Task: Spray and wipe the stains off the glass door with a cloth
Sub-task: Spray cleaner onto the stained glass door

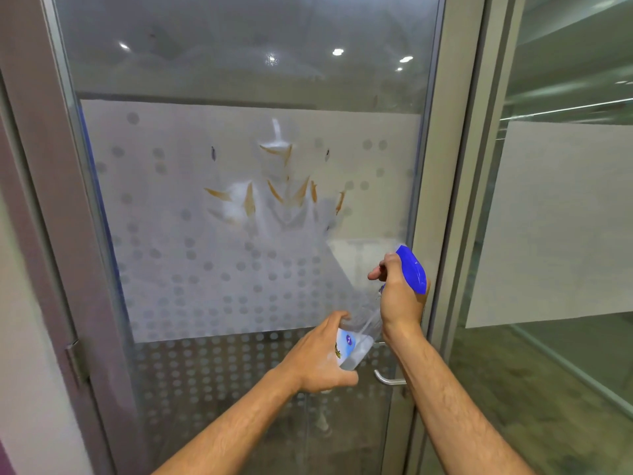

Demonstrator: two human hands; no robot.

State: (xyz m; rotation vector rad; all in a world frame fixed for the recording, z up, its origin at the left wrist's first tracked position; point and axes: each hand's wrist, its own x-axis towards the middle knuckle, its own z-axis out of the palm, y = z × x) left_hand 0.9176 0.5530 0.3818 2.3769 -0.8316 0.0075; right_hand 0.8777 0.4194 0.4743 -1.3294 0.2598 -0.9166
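Observation:
The glass door (191,255) fills the view, with a frosted dotted band across its middle. Several orange-brown streak stains (274,193) and a few small dark marks sit in the centre of the band, with wet patches of spray around them. I hold a clear spray bottle (356,344) with a blue trigger head (412,269) in front of the door's lower right. My left hand (318,358) grips the bottle's body from below. My right hand (399,293) wraps the neck, a finger on the trigger. No cloth is in view.
A metal door handle (388,378) sits just below the bottle. The grey door frame (44,200) and a hinge (77,358) run down the left. A metal post (455,166) and another glass partition (565,217) stand on the right.

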